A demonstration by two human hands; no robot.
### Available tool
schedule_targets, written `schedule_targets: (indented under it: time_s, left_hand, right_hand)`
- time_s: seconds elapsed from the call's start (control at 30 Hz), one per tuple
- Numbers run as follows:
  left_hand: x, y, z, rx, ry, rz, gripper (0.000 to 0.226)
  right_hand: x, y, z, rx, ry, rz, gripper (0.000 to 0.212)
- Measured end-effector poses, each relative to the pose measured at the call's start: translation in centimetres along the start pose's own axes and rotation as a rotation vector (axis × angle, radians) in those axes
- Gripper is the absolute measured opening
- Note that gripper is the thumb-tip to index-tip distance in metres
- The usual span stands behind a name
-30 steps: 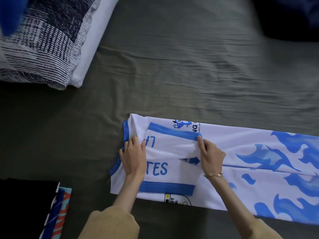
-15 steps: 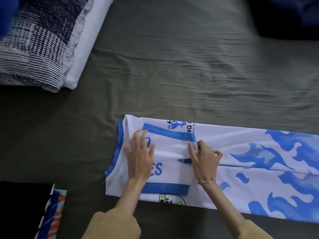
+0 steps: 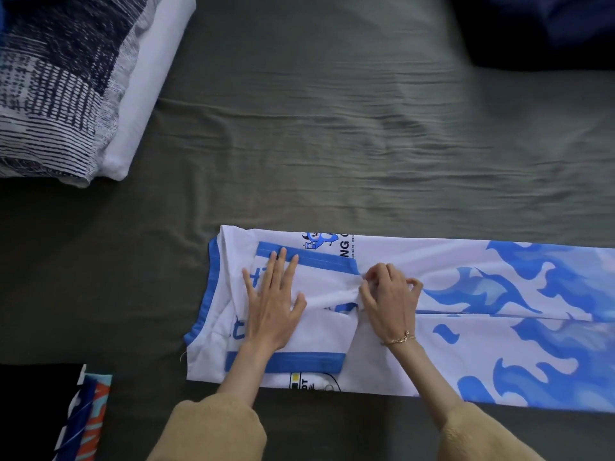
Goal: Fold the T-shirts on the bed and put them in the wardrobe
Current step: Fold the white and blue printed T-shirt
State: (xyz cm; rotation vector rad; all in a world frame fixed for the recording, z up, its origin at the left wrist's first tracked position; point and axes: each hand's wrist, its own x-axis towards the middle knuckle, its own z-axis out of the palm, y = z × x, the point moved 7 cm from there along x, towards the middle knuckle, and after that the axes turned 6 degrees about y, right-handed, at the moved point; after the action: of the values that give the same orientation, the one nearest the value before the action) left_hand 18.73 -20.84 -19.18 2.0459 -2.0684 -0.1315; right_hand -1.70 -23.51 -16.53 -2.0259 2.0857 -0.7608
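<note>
Your fingers (image 3: pixel 283 261) on the left hand (image 3: pixel 273 311) are now spread straight and wide, flat on the folded-in sleeves of the white polyester T-shirt with blue trim and blue flame print (image 3: pixel 466 334), where a second ago they were bunched near its collar end. Your right hand (image 3: pixel 389 297) has curled in since then: its fingertips pinch a small ridge of white cloth at the blue hem of the upper sleeve, the other fingers bent above it, a thin gold bracelet (image 3: pixel 399 339) at the wrist. The shirt lies lengthwise across the dark grey-green bed sheet (image 3: pixel 332 128), collar end to the left, flame end running off the right edge, and it sits a little lower and further left in view than half a second ago. At upper left a navy-and-white patterned pillow (image 3: pixel 60 84) rests on a plain white one (image 3: pixel 149 94). At lower left lies a folded stack of dark and orange-teal garments (image 3: pixel 90 417), well apart from the shirt. Both forearms wear tan knitted sleeves (image 3: pixel 213 430).
</note>
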Motion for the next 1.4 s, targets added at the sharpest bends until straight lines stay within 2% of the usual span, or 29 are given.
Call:
schedule_targets:
  time_s: [0.07, 0.13, 0.23, 0.43, 0.53, 0.67, 0.77, 0.9, 1.03, 1.13, 1.23, 1.3, 1.4]
  left_hand:
    - [0.6, 2.1, -0.6, -0.049, 0.018, -0.033, 0.064]
    - [1.1, 4.2, -0.9, -0.072, 0.023, 0.005, 0.062]
    - [2.1, 10.3, 0.2, -0.081, -0.011, 0.149, 0.057]
    - [2.7, 21.2, 4.4, -0.077, -0.152, 0.278, 0.060]
    - [2.3, 24.4, 5.9, -0.067, -0.202, 0.280, 0.062]
    - [1.7, 27.8, 7.1, -0.070, -0.227, 0.282, 0.065]
    - [1.4, 28.6, 7.2, -0.082, -0.197, 0.278, 0.062]
    - [1.2, 30.4, 7.0, -0.121, -0.159, 0.303, 0.060]
    - [0.6, 31.4, 7.8, -0.120, -0.208, 0.290, 0.062]
    - [0.3, 30.4, 7.6, -0.104, -0.218, 0.261, 0.069]
    - [0.4, 29.0, 6.6, -0.180, -0.215, 0.212, 0.069]
    - [0.6, 27.6, 4.8, -0.230, -0.132, 0.152, 0.064]
    - [0.8, 25.3, 1.8, -0.157, 0.105, 0.123, 0.037]
  right_hand:
    - [0.2, 1.7, -0.8, -0.003, 0.013, 0.031, 0.026]
    - [0.5, 3.1, -1.5, -0.032, 0.033, 0.064, 0.027]
    - [0.8, 8.9, -4.5, -0.064, 0.065, 0.215, 0.010]
    - [1.2, 21.9, -11.3, -0.145, 0.063, 0.479, 0.022]
    - [1.1, 26.4, -13.8, -0.200, 0.096, 0.480, 0.018]
    - [0.0, 30.1, -16.0, -0.269, 0.194, 0.429, 0.034]
    - [-0.5, 31.0, -15.9, -0.231, 0.205, 0.486, 0.042]
    - [-0.8, 32.4, -16.0, -0.218, 0.196, 0.730, 0.060]
    - [-0.8, 32.6, -16.3, -0.213, 0.185, 0.811, 0.043]
    - [-0.5, 32.7, -16.4, -0.192, 0.114, 0.832, 0.036]
    - [0.0, 32.0, -17.2, -0.054, 0.102, 0.869, 0.030]
    - [0.7, 29.9, -17.8, 0.045, 0.106, 0.839, 0.028]
    - [1.7, 25.1, -17.4, 0.173, 0.075, 0.752, 0.028]
